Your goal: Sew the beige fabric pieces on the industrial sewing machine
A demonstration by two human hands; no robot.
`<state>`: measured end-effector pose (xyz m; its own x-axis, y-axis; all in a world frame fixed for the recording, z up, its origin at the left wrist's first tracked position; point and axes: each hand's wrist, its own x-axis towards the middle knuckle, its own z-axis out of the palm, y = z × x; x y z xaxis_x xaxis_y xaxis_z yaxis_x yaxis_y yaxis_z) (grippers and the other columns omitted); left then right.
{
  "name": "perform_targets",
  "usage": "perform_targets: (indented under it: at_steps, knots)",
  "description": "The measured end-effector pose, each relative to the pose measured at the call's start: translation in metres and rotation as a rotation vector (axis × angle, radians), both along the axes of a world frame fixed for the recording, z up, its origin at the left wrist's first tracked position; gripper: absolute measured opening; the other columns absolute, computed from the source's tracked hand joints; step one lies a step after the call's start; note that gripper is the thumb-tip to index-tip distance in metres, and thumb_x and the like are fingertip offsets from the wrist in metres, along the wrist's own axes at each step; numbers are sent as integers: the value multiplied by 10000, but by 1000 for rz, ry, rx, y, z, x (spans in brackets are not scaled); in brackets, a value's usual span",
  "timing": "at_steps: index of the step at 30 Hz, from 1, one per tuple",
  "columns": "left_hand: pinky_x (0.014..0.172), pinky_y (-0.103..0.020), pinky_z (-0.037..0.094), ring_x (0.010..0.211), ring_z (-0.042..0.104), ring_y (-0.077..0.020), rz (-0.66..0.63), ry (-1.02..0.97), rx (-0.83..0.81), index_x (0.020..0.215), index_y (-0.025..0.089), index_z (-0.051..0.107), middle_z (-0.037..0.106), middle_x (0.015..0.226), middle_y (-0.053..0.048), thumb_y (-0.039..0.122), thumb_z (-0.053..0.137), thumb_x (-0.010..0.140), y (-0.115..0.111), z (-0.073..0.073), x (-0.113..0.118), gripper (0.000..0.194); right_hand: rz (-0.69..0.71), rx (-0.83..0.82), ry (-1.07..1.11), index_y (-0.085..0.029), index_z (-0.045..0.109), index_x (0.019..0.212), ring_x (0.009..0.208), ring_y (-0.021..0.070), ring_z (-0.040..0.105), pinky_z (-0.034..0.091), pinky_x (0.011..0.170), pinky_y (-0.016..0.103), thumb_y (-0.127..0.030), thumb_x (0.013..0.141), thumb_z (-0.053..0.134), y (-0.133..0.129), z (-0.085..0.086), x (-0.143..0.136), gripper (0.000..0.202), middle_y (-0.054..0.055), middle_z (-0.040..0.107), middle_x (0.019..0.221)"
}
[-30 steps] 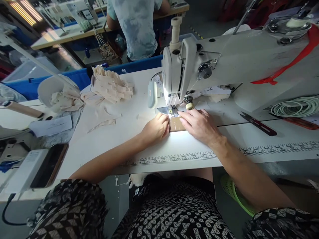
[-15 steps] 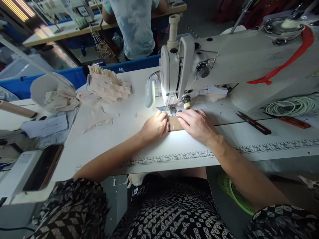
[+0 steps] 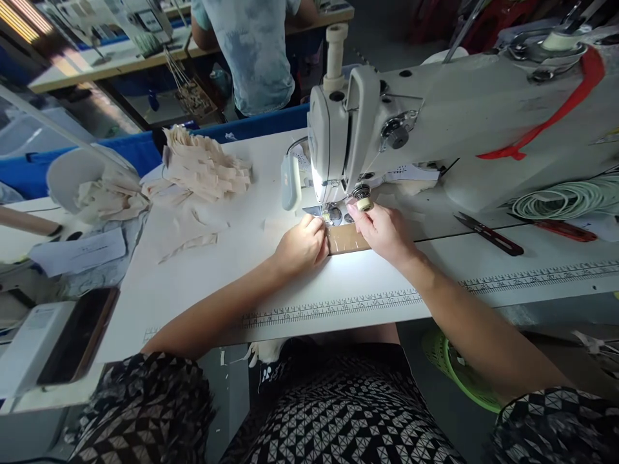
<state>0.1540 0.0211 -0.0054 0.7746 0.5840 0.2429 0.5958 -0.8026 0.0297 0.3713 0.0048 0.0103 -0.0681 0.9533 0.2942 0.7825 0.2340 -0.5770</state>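
Note:
My left hand (image 3: 300, 243) rests on the sewing table just left of the needle area. Its fingers are curled together, and whatever they hold is hidden. My right hand (image 3: 387, 233) is right of the presser foot (image 3: 331, 214), under the sewing machine (image 3: 333, 142). Thumb and fingers are drawn together close to a cream-coloured knob (image 3: 363, 204); I cannot tell whether they touch it or pinch something small. Between the hands lies a brown plate (image 3: 347, 240) set in the table. The machine's lamp brightly lights this spot.
Pale fabric pieces (image 3: 206, 164) are heaped at the left. Thread snips (image 3: 491, 234), an orange-handled tool (image 3: 565, 231) and a coil of pale cord (image 3: 556, 198) lie right. A printed ruler (image 3: 338, 305) runs along the front edge. A phone (image 3: 80, 335) lies far left.
My right hand has shifted slightly right and its fingers, stretched over the brown plate before, are now drawn together by the knob. My left hand has hardly moved. The view has shifted slightly.

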Motion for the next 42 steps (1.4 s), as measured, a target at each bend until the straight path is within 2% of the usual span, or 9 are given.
perform_targets:
  at_steps: [9,14,18,23,26,30,33,37,42]
  knots:
    - [933,-423,575,1045,623,-298,48,-17,-19,1006,177,661,672,1076,-146,253,349,1077,6,-4,1,329,-43,19,-50,-261,535,701,658,200,589,421,707,326,-415,1050,446,7,-5,-2,392,31,608,624]
    - [944,-425,577,1102,618,-301,69,-76,-51,1060,156,636,685,1195,-165,204,362,1060,13,-3,-2,279,-42,52,-73,-242,680,861,662,204,605,388,658,308,-423,1042,456,-1,-4,6,340,40,668,671]
    - [880,-416,567,1068,632,-305,264,-151,-54,1055,175,634,685,1122,-160,249,477,1028,22,2,-13,175,22,42,-79,-229,764,1052,733,214,664,417,688,311,-406,1043,468,-8,-8,4,345,61,763,806]
    - [669,-342,488,809,632,-247,476,-119,-141,785,189,620,663,873,-101,221,518,963,26,16,-27,208,157,34,-68,-212,776,1086,843,224,700,461,736,332,-310,1014,492,-13,-14,-9,309,79,805,975]
    - [604,-306,408,648,551,-175,474,-238,-326,649,193,566,624,725,-43,247,554,942,18,32,-34,298,198,-39,-75,-219,759,1039,878,223,686,477,746,340,-345,1004,523,-16,-12,-20,269,83,771,1034]
    - [594,-275,406,605,531,-139,363,-425,-589,563,190,547,580,617,-6,333,562,942,-8,52,-41,405,168,-136,-93,-231,706,995,870,234,660,486,739,354,-549,925,649,-18,-3,-42,330,81,726,1025]
    - [635,-262,473,734,627,-163,331,-526,-580,658,193,686,694,763,-32,349,586,927,-28,59,-45,327,149,-212,-30,-239,654,921,844,232,652,481,716,350,-560,886,666,-18,7,-60,323,51,704,900]
    - [646,-251,514,790,656,-171,374,-538,-512,736,203,754,732,841,-44,320,593,921,-41,59,-49,271,264,-295,138,-259,594,789,723,201,628,474,651,328,-429,895,602,-19,13,-74,201,-8,629,700]
    - [619,-242,519,757,657,-163,410,-558,-521,729,199,720,715,839,-46,317,570,925,-48,51,-49,274,291,-294,358,-246,632,929,806,222,715,551,720,335,-335,852,574,-20,8,-76,131,10,721,791]
